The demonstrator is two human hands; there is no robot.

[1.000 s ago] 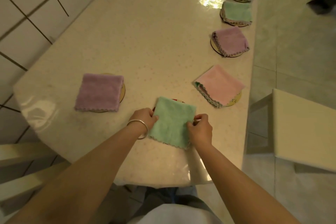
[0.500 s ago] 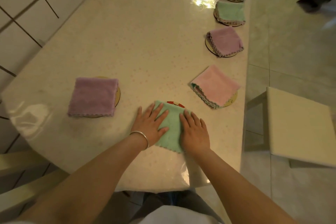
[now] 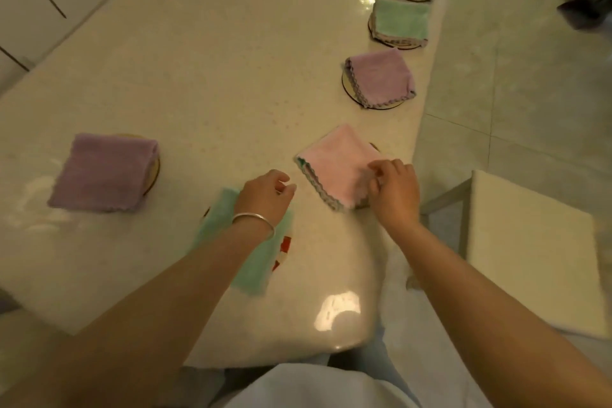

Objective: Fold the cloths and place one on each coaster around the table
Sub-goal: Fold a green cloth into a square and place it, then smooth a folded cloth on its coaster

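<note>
Coasters: round flat coasters along the pale glossy table [image 3: 205, 83], each bearing one folded cloth. The nearest, a red-and-white printed coaster [image 3: 284, 250], peeks out from under the folded mint-green fleece cloth [image 3: 251, 262].
Near right coaster: a folded pale pink fleece cloth with scalloped edge [image 3: 334, 164] lies on it.
Left coaster: a folded purple fleece cloth [image 3: 106, 172] covers a wooden disc [image 3: 154, 172].
Right hand [image 3: 395, 194]: fingers curled, pinching the near corner of the pink cloth.
Left hand [image 3: 265, 197]: loosely curled over the green cloth's far edge, holding nothing visible; a silver bangle [image 3: 255, 220] on its wrist.
Hands: apart, the pink cloth's corner between them.
</note>
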